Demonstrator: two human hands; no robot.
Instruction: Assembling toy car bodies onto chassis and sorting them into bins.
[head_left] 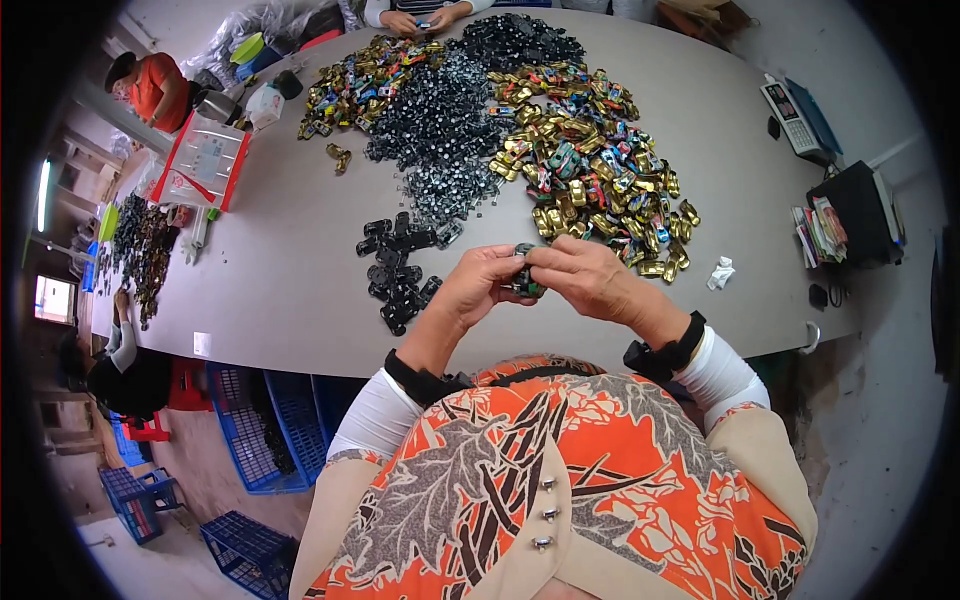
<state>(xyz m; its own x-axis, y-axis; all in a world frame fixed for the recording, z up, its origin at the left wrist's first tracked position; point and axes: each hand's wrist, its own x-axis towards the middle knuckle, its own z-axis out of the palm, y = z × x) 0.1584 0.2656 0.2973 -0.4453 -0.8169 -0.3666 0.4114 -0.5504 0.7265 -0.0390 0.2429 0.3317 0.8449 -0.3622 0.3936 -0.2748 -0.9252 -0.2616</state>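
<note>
Close in front of my body, both hands meet around a small dark green toy car point(527, 286). My left hand point(474, 288) grips it from the left between thumb and fingers. My right hand point(592, 280) pinches it from the right and covers part of it. A loose cluster of black car parts point(392, 268) lies left of my left hand. Beyond my hands spreads a heap of gold and multicoloured toy car bodies point(580, 165). Small clear and silvery parts point(450, 188) and a darker heap of small parts point(430, 110) lie left of it.
More black parts point(520, 42) are piled at the far side, near a co-worker's hands point(422, 22). A crumpled tissue point(720, 273) and a telephone point(792, 115) are on the right. A red-edged plastic bag point(203, 160) lies left. Blue crates point(250, 425) stand below the table edge.
</note>
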